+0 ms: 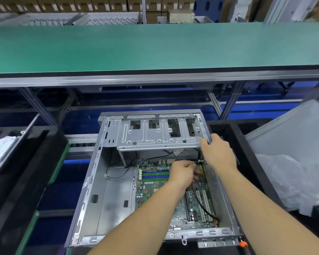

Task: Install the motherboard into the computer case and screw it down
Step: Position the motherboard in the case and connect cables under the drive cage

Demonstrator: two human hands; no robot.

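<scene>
With the motherboard [155,192] lying flat in the open computer case [92,190], the left hand [182,173] rests curled on the board's far end, what it holds hidden, while the right hand [219,153], just beyond it, grips the near right corner of the raised drive cage [155,133].

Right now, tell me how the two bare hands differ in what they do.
The left hand reaches down inside the grey metal computer case, fingers curled at the green motherboard. The right hand sits higher, gripping the corner of the silver drive cage. Both work at the case's far right.
</scene>
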